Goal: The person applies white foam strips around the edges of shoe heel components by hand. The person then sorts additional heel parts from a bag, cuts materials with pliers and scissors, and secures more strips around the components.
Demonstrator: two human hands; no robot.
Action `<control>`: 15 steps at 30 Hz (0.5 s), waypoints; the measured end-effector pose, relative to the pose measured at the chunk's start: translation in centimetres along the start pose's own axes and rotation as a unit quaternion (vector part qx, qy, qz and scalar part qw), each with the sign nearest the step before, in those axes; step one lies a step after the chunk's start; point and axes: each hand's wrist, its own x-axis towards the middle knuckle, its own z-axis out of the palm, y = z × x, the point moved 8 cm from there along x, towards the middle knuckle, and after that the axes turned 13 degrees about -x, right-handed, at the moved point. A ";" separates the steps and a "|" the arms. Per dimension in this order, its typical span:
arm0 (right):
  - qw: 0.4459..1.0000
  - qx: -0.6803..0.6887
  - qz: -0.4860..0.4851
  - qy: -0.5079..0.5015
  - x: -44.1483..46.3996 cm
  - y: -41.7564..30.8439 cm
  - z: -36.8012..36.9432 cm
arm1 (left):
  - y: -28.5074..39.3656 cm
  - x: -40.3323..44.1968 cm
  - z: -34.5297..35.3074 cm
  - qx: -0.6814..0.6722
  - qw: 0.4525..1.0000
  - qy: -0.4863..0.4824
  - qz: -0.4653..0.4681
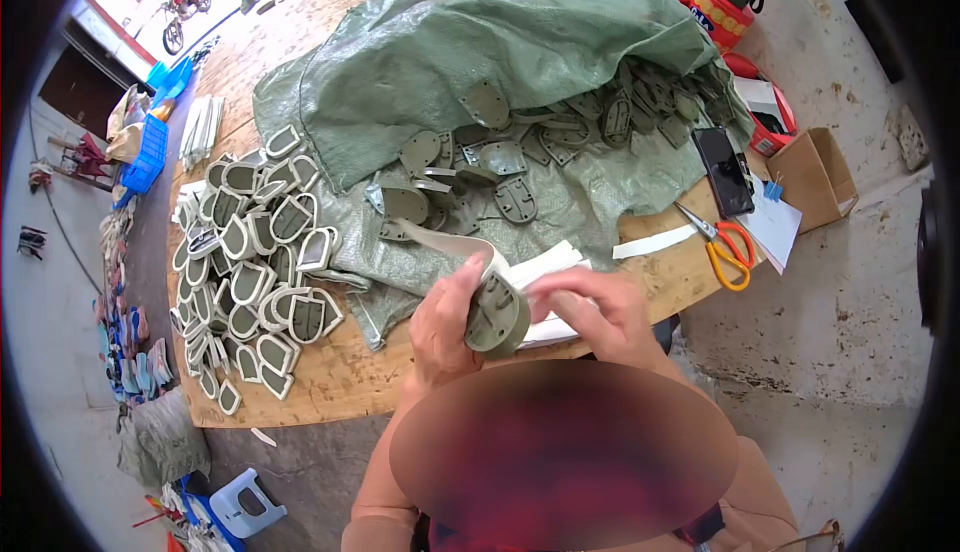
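Note:
My left hand point(445, 327) is closed around a dark green heel-shaped piece point(497, 314) with raised ridges on its face. A pale strip point(440, 242) runs from this piece up and to the left, over the green sheet. At the right edge of the piece, my right hand point(590, 309) has its fingers bent together; its fingertips are blurred and what they pinch is too small to name. White strips point(555, 262) lie on the table just behind and beneath my hands.
Pale-rimmed green pieces point(245, 272) are heaped at the left of the wooden table point(400, 392). Loose green pieces point(515, 200) lie on the green sheet point(400, 62). Orange-handled scissors point(728, 254), a phone point(722, 172) and a cardboard box point(815, 177) are at the right.

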 end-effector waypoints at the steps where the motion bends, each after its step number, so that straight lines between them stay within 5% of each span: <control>1: 0.990 0.076 0.079 -0.083 -0.5 1.6 1.4 | -0.2 -0.6 0.1 -0.019 1.000 -0.003 -0.004; 5: 0.900 0.394 0.188 -0.011 0.7 3.3 4.1 | -0.1 -1.4 0.6 -0.062 0.998 -0.027 -0.018; 10: 0.924 0.353 0.128 0.076 1.6 3.3 2.7 | 0.7 -2.0 0.2 -0.080 0.996 -0.036 -0.031; 15: 0.906 0.381 0.170 0.075 0.8 4.5 3.6 | 0.5 -3.0 0.6 -0.131 0.991 -0.013 -0.036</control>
